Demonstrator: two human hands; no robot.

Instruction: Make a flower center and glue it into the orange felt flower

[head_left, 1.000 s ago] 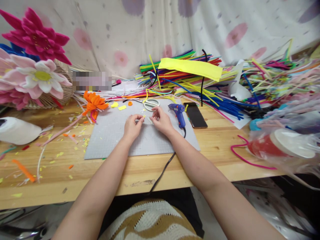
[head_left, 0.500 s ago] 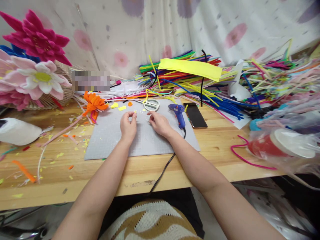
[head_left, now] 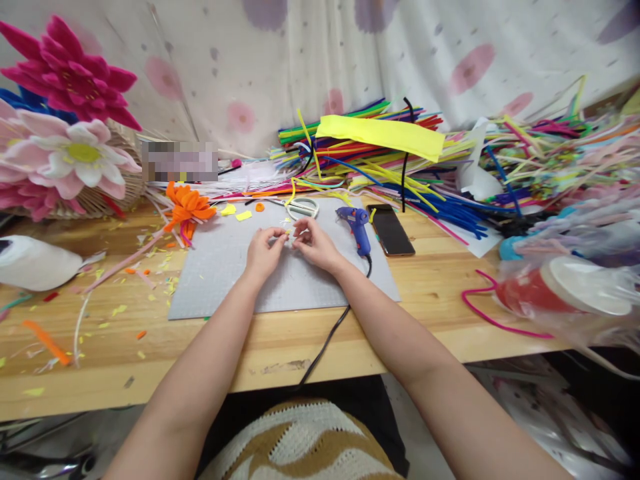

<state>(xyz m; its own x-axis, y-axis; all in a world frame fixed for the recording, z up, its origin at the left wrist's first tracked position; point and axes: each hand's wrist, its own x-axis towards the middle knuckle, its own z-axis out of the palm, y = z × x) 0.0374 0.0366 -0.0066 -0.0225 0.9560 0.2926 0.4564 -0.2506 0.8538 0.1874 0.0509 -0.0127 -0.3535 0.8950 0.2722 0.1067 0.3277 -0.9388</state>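
Note:
My left hand (head_left: 265, 255) is closed in a pinch over the grey cutting mat (head_left: 295, 290), with a tiny yellow bit (head_left: 289, 232) at its fingertips. It is too small to name further. Facing it, close by, my right hand (head_left: 316, 248) has curled fingers with thumb and index drawn near each other; whatever they hold is too small to make out. Just beyond the hands lie scissors (head_left: 303, 209) with pale handles. Yellow scraps (head_left: 244, 216) and an orange scrap (head_left: 259, 207) rest at the mat's far side.
To the right are a blue glue gun (head_left: 358, 230), its black cord (head_left: 327, 340) and a phone (head_left: 393, 230). Pipe-cleaner bundles (head_left: 430, 200) line the back. An orange fuzzy flower (head_left: 189, 207) is left; a white roll (head_left: 37, 262) and a bagged red tub (head_left: 530, 290) flank the table.
My left hand has shifted right and slightly nearer me, bringing its fingertips close to my right hand. The right hand's fingers have curled a little more.

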